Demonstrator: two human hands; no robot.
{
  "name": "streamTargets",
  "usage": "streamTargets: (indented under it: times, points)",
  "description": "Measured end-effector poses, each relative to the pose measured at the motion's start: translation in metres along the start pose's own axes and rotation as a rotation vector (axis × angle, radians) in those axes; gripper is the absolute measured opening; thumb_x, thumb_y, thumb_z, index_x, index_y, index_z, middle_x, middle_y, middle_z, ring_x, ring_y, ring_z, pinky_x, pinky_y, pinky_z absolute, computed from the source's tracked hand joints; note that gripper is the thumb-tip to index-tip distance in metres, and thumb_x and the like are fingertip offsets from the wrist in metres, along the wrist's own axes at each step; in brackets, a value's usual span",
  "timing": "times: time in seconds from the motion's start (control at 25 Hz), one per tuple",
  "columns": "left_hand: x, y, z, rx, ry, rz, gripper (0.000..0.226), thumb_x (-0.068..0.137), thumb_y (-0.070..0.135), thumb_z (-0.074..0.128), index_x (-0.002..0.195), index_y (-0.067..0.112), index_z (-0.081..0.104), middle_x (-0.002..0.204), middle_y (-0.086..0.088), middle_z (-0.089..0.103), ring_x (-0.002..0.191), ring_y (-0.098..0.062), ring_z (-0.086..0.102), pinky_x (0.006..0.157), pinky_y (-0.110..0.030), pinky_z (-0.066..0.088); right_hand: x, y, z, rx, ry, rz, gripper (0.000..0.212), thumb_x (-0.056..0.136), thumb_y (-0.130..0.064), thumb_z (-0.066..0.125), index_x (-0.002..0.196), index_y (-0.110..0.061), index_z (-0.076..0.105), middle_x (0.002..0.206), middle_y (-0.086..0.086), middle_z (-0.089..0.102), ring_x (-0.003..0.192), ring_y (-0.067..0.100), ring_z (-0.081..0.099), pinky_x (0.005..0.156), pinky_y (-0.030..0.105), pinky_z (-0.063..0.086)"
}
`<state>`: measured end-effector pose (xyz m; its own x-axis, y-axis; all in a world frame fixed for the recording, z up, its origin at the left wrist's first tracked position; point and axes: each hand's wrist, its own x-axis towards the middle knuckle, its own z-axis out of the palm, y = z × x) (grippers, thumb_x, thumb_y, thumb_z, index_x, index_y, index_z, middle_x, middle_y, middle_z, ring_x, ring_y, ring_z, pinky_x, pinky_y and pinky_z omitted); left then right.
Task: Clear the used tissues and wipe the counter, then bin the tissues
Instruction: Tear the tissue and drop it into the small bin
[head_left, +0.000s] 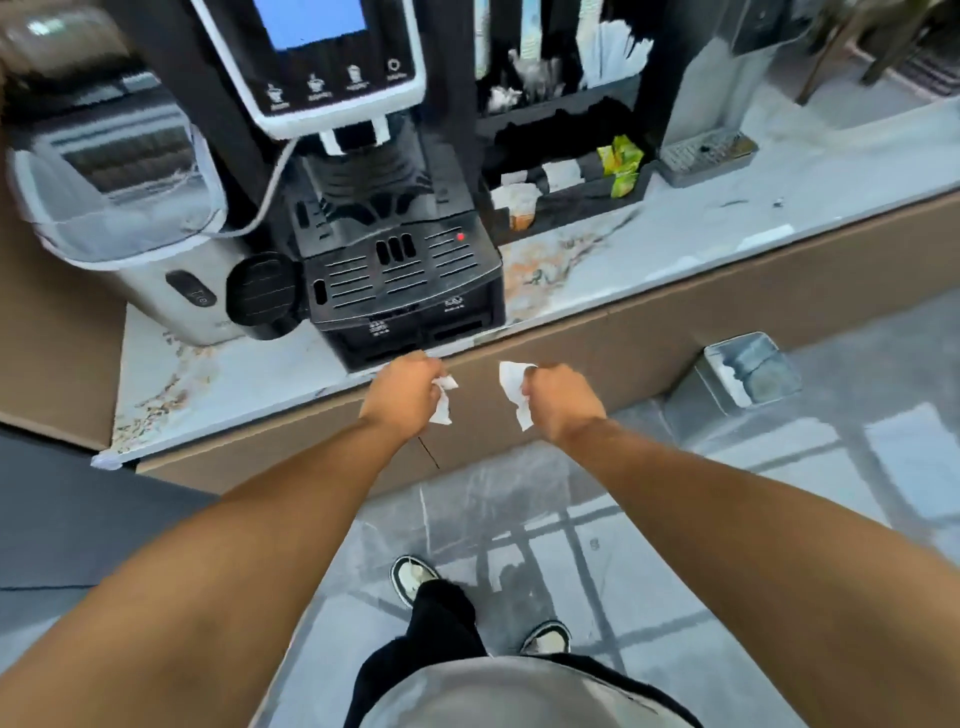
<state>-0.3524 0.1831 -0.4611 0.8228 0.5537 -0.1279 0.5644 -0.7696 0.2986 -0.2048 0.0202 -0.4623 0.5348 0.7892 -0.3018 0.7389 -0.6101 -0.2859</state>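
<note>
My left hand (402, 397) is closed around a crumpled white tissue (444, 402) just off the front edge of the marble counter (649, 244). My right hand (558, 397) grips a second white tissue (514, 392) that hangs from its fingers. Both hands hover side by side in front of the counter's edge, below the black coffee machine (395, 249). A small metal bin (737, 382) with a white liner stands on the floor to the right, against the counter's brown front panel.
An ice maker (130, 208) stands left of the coffee machine. A black condiment organiser (566, 156) with sachets and a steel drip tray (706, 156) sit to the right on the counter. My feet stand on the grey tiled floor (519, 530).
</note>
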Motion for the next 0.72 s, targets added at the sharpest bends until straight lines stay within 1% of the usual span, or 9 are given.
streamTargets:
  times: [0.12, 0.24, 0.4, 0.52, 0.64, 0.72]
  points:
    - [0.024, 0.064, 0.014, -0.002, -0.018, 0.121, 0.026, 0.089, 0.008, 0.056, 0.111, 0.014, 0.069, 0.116, -0.008, 0.065, 0.109, -0.032, 0.060, 0.090, -0.039, 0.050, -0.028, 0.063, -0.018, 0.029, 0.041, 0.110, 0.029, 0.084, -0.004, 0.061, 0.112, -0.008, 0.067, 0.108, 0.019, 0.067, 0.098, 0.040, 0.066, 0.086, 0.039, 0.056]
    - [0.049, 0.123, 0.024, 0.019, -0.023, 0.250, 0.025, 0.088, 0.006, 0.056, 0.109, 0.011, 0.070, 0.111, -0.009, 0.066, 0.103, -0.033, 0.062, 0.083, -0.037, 0.051, -0.049, 0.119, -0.030, 0.072, 0.117, 0.217, 0.028, 0.083, 0.000, 0.060, 0.109, -0.008, 0.067, 0.107, 0.018, 0.064, 0.097, 0.040, 0.066, 0.086, 0.039, 0.055]
    - [0.087, 0.192, 0.038, 0.042, -0.048, 0.375, 0.026, 0.088, 0.008, 0.057, 0.110, 0.011, 0.070, 0.115, -0.009, 0.066, 0.103, -0.033, 0.064, 0.079, -0.034, 0.048, -0.064, 0.183, -0.044, 0.070, 0.178, 0.350, 0.032, 0.084, 0.004, 0.057, 0.113, -0.008, 0.067, 0.115, 0.016, 0.061, 0.104, 0.036, 0.064, 0.089, 0.037, 0.054]
    - [0.115, 0.240, 0.049, 0.024, -0.089, 0.469, 0.026, 0.088, 0.007, 0.056, 0.110, 0.011, 0.069, 0.116, -0.008, 0.065, 0.103, -0.031, 0.064, 0.084, -0.038, 0.052, -0.069, 0.229, -0.054, 0.098, 0.200, 0.456, 0.031, 0.086, 0.001, 0.058, 0.115, -0.006, 0.065, 0.116, 0.017, 0.061, 0.107, 0.036, 0.062, 0.091, 0.037, 0.053]
    - [0.145, 0.282, 0.062, -0.014, -0.109, 0.536, 0.024, 0.089, 0.008, 0.056, 0.108, 0.011, 0.069, 0.114, -0.006, 0.065, 0.103, -0.028, 0.064, 0.088, -0.040, 0.054, -0.069, 0.266, -0.067, 0.123, 0.204, 0.538, 0.029, 0.084, 0.002, 0.058, 0.112, -0.006, 0.066, 0.114, 0.017, 0.063, 0.102, 0.037, 0.064, 0.085, 0.035, 0.052]
    - [0.170, 0.311, 0.073, -0.016, -0.135, 0.591, 0.023, 0.088, 0.008, 0.056, 0.106, 0.011, 0.070, 0.112, -0.006, 0.066, 0.102, -0.028, 0.064, 0.087, -0.042, 0.053, -0.064, 0.294, -0.076, 0.129, 0.202, 0.572, 0.028, 0.084, 0.002, 0.058, 0.109, -0.006, 0.067, 0.112, 0.017, 0.065, 0.097, 0.037, 0.064, 0.082, 0.035, 0.053]
